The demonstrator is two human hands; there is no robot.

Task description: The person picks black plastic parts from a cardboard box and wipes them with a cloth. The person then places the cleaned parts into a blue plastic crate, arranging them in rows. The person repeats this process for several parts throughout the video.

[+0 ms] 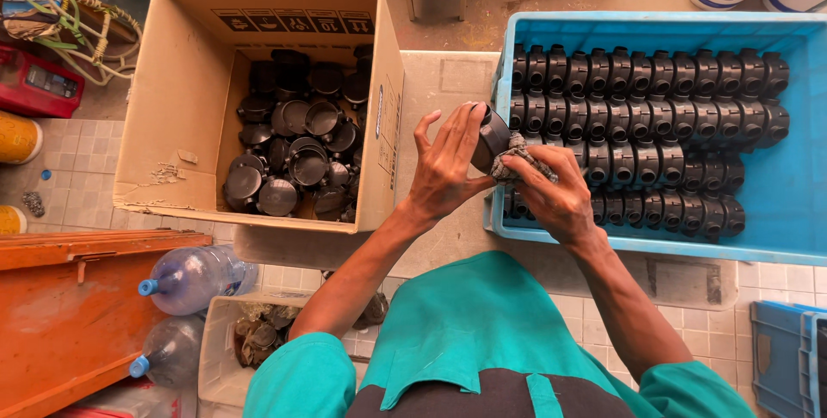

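In the head view, a black round plastic fitting point(493, 136) is held by the left hand point(448, 164), its fingers closed around the part's side, above the gap between a cardboard box point(185, 99) and a blue crate point(797, 138). A grey rag point(519, 156) is pinched in the closed fingers of the right hand point(556, 194) and pressed against the fitting. Loose black fittings are piled in the box; neat rows are laid in the crate. Both containers are set on the table point(444, 82).
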